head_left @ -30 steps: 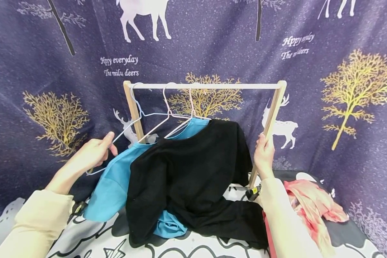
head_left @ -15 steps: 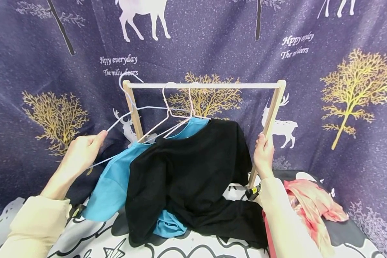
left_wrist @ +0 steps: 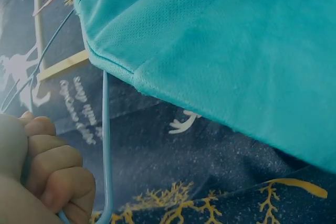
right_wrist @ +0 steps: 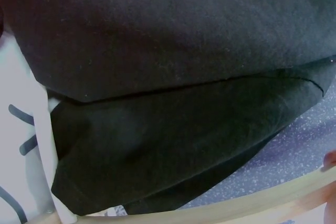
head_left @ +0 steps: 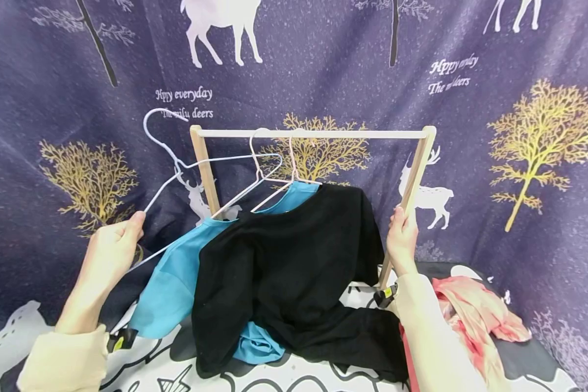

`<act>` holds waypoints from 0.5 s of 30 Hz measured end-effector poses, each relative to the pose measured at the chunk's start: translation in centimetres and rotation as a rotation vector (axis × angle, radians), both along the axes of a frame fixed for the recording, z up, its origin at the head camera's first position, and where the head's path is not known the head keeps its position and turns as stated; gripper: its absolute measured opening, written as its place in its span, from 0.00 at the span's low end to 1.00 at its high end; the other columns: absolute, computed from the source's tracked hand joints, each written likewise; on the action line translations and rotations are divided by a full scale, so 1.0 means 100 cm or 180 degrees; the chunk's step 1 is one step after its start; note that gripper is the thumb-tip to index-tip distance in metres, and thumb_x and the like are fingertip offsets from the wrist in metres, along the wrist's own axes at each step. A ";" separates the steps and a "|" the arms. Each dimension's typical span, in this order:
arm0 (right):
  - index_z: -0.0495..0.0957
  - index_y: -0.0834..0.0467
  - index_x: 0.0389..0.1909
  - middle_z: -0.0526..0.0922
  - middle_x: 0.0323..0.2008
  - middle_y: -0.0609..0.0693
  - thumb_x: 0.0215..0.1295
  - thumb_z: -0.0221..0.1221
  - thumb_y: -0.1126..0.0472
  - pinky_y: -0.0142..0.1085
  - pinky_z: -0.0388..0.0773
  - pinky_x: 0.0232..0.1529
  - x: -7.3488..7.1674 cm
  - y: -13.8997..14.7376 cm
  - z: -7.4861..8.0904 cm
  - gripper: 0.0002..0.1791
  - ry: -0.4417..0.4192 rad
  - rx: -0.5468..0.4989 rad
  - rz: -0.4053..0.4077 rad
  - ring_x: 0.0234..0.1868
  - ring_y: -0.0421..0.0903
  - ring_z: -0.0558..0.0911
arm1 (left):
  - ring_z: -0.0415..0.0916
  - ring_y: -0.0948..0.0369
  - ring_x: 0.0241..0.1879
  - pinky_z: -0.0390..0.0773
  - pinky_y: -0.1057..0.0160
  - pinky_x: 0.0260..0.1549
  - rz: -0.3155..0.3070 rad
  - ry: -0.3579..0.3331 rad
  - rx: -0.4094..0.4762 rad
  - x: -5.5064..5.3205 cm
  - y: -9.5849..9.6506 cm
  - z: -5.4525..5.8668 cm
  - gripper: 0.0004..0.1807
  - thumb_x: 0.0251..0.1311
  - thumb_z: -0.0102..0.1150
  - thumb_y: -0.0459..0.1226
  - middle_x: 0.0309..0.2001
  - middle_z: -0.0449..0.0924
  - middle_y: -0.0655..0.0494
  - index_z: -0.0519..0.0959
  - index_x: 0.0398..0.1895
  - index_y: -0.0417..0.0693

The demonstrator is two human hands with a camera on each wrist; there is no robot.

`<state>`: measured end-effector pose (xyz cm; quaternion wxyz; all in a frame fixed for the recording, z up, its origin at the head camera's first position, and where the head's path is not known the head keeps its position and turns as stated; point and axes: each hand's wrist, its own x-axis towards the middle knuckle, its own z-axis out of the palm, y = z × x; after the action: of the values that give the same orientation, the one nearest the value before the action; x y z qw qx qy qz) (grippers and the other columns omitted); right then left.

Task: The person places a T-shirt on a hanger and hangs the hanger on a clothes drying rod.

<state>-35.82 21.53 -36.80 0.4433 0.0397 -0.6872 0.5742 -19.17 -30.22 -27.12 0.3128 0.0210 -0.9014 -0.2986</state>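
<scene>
My left hand (head_left: 110,245) holds one sloping arm of a pale blue wire hanger (head_left: 163,145), its fingers curled around the wire in the left wrist view. The hook is off the rail, left of the rack's left post. Part of the hanger's lower bar is hidden behind a blue shirt (head_left: 164,288); no garment hangs on its visible ends. My right hand (head_left: 402,239) grips the right wooden post (head_left: 416,169) of the small clothes rack. A black long-sleeved top (head_left: 299,256) hangs in front of the blue shirt, filling most of the right wrist view.
Two pale pink hangers, one at the left (head_left: 252,152) and one nearer the middle (head_left: 293,158), hook over the white rail (head_left: 372,134). Crumpled pink cloth (head_left: 475,305) lies at the right on the patterned cover (head_left: 274,378). A purple printed curtain (head_left: 470,120) forms the backdrop.
The blue hanger has come off the rail, lifted and moved left with my left hand, its right end now swung into view. My right hand stays on the post.
</scene>
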 end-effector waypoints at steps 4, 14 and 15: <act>0.71 0.71 0.43 0.72 0.28 0.60 0.77 0.46 0.51 0.30 0.64 0.33 -0.004 0.002 -0.005 0.22 0.0032 -0.0003 -0.0005 0.26 0.36 0.69 | 0.69 0.61 0.28 0.63 0.64 0.29 0.0227 0.0094 0.0183 0.010 0.002 -0.010 0.32 0.73 0.41 0.55 0.29 0.80 0.43 0.74 0.17 0.42; 0.72 0.71 0.46 0.72 0.29 0.65 0.78 0.45 0.51 0.30 0.64 0.31 -0.005 0.004 -0.006 0.23 0.0038 -0.0005 0.0038 0.25 0.36 0.69 | 0.59 0.66 0.19 0.58 0.65 0.23 0.0816 0.0271 0.1028 0.024 0.004 -0.051 0.33 0.72 0.44 0.56 0.12 0.64 0.69 0.70 0.11 0.44; 0.72 0.71 0.46 0.72 0.29 0.65 0.78 0.45 0.51 0.30 0.64 0.31 -0.004 0.005 -0.006 0.23 0.0034 -0.0006 0.0034 0.25 0.36 0.69 | 0.60 0.68 0.20 0.59 0.66 0.23 0.0841 0.0278 0.1068 0.025 0.004 -0.054 0.33 0.72 0.44 0.55 0.12 0.65 0.72 0.71 0.11 0.44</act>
<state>-36.26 22.02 -37.39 0.4439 0.0460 -0.6840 0.5770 -16.71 -29.85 -32.55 0.3801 0.1778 -0.8141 -0.4014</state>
